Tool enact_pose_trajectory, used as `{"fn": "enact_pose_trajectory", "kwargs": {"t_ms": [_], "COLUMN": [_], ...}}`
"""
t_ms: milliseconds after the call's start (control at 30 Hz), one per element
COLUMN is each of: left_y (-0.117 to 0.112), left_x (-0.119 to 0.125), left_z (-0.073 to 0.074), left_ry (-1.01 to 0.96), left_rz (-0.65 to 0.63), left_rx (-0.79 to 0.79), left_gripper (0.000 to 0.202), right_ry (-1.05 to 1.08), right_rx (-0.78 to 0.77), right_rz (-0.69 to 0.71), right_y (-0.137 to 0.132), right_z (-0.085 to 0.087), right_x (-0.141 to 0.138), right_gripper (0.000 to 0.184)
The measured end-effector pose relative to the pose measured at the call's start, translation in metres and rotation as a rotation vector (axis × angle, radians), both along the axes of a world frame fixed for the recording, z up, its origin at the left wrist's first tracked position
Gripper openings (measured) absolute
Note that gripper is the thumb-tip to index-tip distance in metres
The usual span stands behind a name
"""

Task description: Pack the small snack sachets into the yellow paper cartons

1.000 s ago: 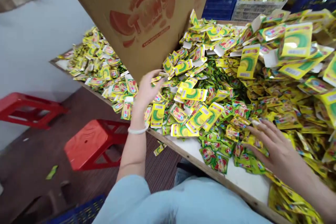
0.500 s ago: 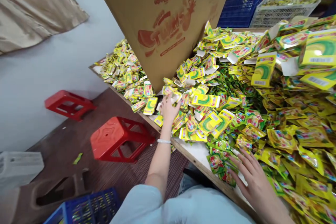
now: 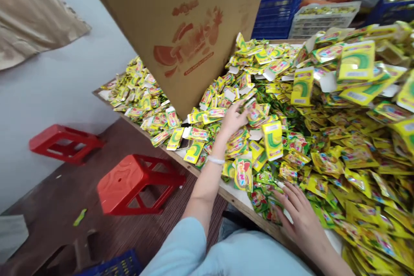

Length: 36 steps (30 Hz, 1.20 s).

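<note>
My left hand (image 3: 234,120), with a white band at the wrist, reaches into a heap of small yellow and green candy boxes. Its fingers are apart, touching or just beside a box (image 3: 256,112) with a fruit print; none is plainly gripped. Closer to me, other boxes lie loose, among them one standing out with a green curve (image 3: 272,140) and one printed face up (image 3: 243,173). My right hand (image 3: 299,211) rests with spread fingers at the table edge, over green candy sachets (image 3: 258,198). To its right spreads a pile of yellow sachets (image 3: 359,164).
A tall cardboard carton (image 3: 181,21) stands on the table (image 3: 237,198) behind the boxes. Red stools (image 3: 124,181) are on the floor to the left. Blue crates (image 3: 278,13) and a white crate (image 3: 323,19) stand beyond the table.
My left hand has moved right and a little farther in, from the boxes by the carton's corner to the middle of the heap. Several boxes have shifted. My right hand stays over the sachets.
</note>
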<state>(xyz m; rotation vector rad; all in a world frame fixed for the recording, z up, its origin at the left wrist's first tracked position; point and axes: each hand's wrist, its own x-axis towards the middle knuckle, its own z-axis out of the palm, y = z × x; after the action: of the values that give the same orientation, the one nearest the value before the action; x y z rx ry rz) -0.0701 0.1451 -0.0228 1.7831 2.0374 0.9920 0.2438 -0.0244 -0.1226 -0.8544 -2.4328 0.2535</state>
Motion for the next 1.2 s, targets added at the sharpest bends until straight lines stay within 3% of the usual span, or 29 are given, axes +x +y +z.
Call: {"fn": "enact_pose_trajectory", "kwargs": {"t_ms": [67, 133, 233, 300, 400, 500, 600, 733, 867, 933, 1033, 1100, 1200], "left_y": [-0.016, -0.043, -0.079, -0.09, -0.082, -0.055, -0.02, 0.024, 0.046, 0.041, 0.008, -0.022, -0.058], "left_x": [-0.019, -0.042, -0.054, -0.04, -0.003, 0.034, 0.065, 0.116, 0.164, 0.181, 0.203, 0.218, 0.236], "left_z": [0.009, 0.014, 0.008, -0.005, -0.027, -0.036, -0.031, -0.012, 0.005, 0.012, 0.017, 0.014, -0.006], "left_ry": [0.063, 0.141, 0.176, 0.153, 0.138, 0.135, 0.144, 0.21, 0.225, 0.224, 0.239, 0.28, 0.44], "left_rz": [0.141, 0.382, 0.675, 0.704, 0.595, 0.424, 0.211, -0.051, -0.208, -0.223, -0.31, -0.485, -0.754], "left_rx": [0.042, 0.091, 0.094, 0.068, 0.042, 0.09, 0.242, 0.346, 0.371, 0.415, 0.498, 0.485, 0.285], "left_gripper": [0.051, 0.054, 0.055, 0.052, 0.05, 0.052, 0.054, 0.056, 0.057, 0.049, 0.032, 0.026, 0.035], "right_ry": [0.014, 0.013, -0.016, -0.014, -0.013, -0.032, -0.055, -0.083, -0.079, -0.046, -0.059, -0.088, -0.057], "right_rx": [0.036, 0.082, 0.104, 0.115, 0.068, 0.022, 0.059, 0.157, 0.188, 0.177, 0.109, 0.086, 0.077], "right_rz": [-0.044, -0.027, 0.15, 0.281, 0.238, 0.049, -0.116, -0.329, -0.39, -0.402, -0.364, -0.345, -0.398], "right_y": [0.003, 0.003, 0.005, 0.016, 0.048, 0.087, 0.124, 0.161, 0.152, 0.127, 0.084, 0.065, 0.061], "right_z": [-0.005, -0.009, -0.005, 0.008, 0.036, 0.059, 0.074, 0.09, 0.097, 0.087, 0.059, 0.04, 0.028], "right_x": [0.014, 0.017, -0.008, -0.036, -0.059, -0.043, 0.0, 0.071, 0.134, 0.154, 0.165, 0.162, 0.149], "right_gripper": [0.035, 0.04, 0.046, 0.045, 0.036, 0.037, 0.041, 0.043, 0.049, 0.04, 0.024, 0.02, 0.017]}}
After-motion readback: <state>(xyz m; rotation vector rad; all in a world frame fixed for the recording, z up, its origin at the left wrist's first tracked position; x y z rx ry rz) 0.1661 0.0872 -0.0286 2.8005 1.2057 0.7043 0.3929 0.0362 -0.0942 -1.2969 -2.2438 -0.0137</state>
